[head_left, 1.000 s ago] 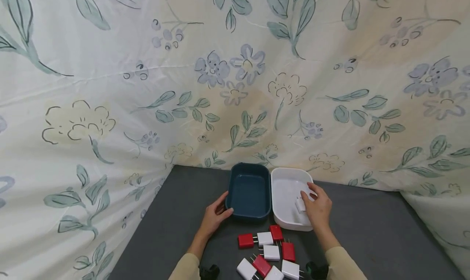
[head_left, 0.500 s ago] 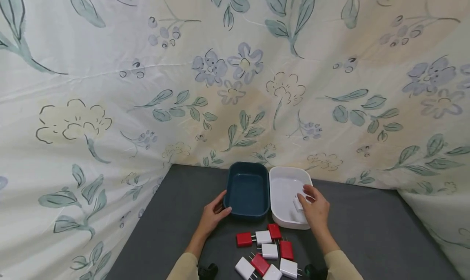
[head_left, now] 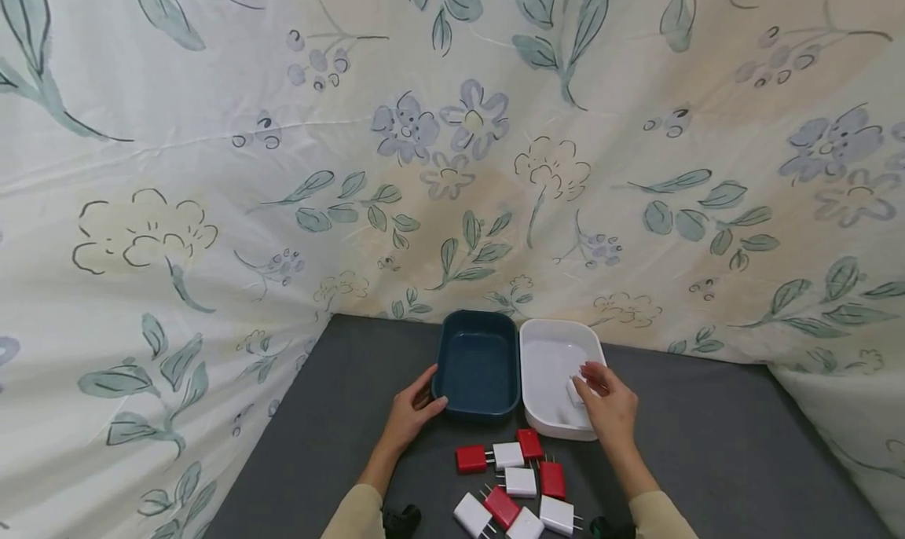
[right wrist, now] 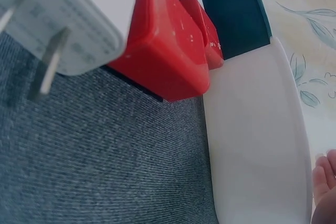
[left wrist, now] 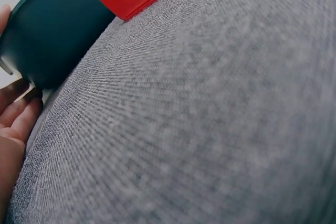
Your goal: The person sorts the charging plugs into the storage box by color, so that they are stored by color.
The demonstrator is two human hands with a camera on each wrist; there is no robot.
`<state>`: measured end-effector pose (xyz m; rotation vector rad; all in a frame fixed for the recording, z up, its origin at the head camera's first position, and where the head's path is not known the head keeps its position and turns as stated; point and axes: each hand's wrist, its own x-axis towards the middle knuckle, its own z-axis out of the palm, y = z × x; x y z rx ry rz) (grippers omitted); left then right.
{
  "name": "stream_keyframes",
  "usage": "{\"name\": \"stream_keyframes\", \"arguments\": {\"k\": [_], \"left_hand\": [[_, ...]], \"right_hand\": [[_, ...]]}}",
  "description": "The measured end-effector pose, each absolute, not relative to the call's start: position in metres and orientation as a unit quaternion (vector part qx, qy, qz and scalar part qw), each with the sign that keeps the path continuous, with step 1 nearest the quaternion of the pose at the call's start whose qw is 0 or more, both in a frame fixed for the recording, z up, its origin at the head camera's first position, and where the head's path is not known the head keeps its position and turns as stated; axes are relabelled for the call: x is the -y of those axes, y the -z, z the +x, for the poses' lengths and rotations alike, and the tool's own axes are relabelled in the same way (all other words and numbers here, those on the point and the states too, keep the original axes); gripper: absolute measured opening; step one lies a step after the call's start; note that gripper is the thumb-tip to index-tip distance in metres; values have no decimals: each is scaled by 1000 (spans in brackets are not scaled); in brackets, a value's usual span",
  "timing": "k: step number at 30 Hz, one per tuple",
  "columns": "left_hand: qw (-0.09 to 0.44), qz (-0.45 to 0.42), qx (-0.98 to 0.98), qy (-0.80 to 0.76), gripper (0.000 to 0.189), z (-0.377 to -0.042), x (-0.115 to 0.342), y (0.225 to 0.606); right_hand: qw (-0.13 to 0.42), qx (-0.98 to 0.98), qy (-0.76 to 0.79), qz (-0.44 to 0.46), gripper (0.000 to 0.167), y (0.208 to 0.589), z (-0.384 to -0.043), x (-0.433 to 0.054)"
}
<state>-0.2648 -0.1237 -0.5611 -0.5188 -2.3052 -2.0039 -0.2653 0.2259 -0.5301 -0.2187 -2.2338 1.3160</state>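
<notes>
In the head view, my left hand (head_left: pixel 412 408) holds the dark teal tray (head_left: pixel 478 401) at its front left corner, thumb at the rim and fingers along the outer side. The left wrist view shows its fingers (left wrist: pixel 23 116) low against the tray wall. My right hand (head_left: pixel 613 404) reaches over the white tray (head_left: pixel 540 370), fingers bent. A white charger plug (head_left: pixel 575 394) shows just left of its thumb, partly covered by it; I cannot tell whether the hand pinches it. In the right wrist view, fingertips (right wrist: pixel 321 179) appear beyond the white tray wall.
Several red and white charger plugs lie in front of the trays, among them a red plug (head_left: pixel 470 459) and a white plug (head_left: pixel 520 482). The dark grey tabletop (head_left: pixel 707 445) reaches a floral curtain (head_left: pixel 452 170) behind and at both sides.
My right hand has sunk slightly toward the white plug, and its fingers have drawn closer to the thumb. The left hand keeps its place at the teal tray. The view has shifted a little.
</notes>
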Motion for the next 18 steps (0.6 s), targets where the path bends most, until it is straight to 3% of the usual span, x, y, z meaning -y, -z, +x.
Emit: {"name": "stream_keyframes", "arguments": {"k": [18], "left_hand": [[30,-166,747,643,67,-265,123,563]], "right_hand": [[274,806,-519,-74,32,532,-250,-230]]}}
